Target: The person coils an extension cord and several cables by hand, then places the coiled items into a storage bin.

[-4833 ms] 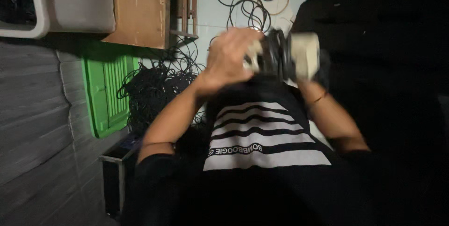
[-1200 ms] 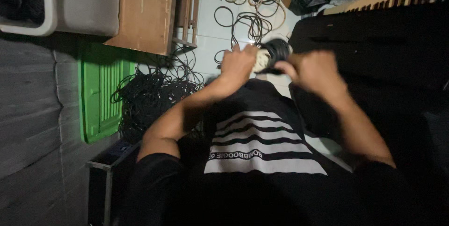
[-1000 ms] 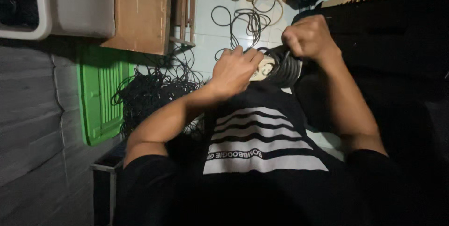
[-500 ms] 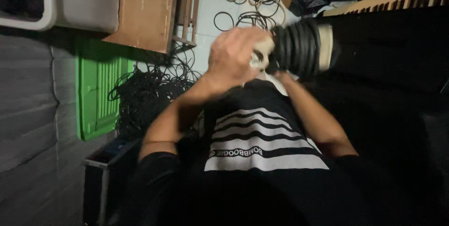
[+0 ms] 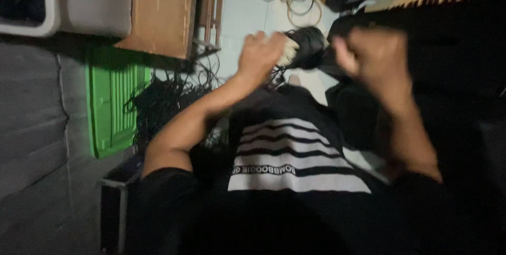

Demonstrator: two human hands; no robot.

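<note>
A coil of black cable [image 5: 308, 46] is seen held up in the air, out in front of the chest, above the pale tiled floor. It is wound into a compact, roundish bundle of dark loops, with a pale, off-white part [image 5: 289, 53] showing at its left side, where it meets the fingers of the left hand [image 5: 261, 54]. That hand is closed around the bundle's left edge. The right side of the coil lies just beside the clenched right hand [image 5: 374, 57]; whether a strand is gripped there cannot be told, since the picture is blurred. The bundle's finer detail cannot be made out.
</note>
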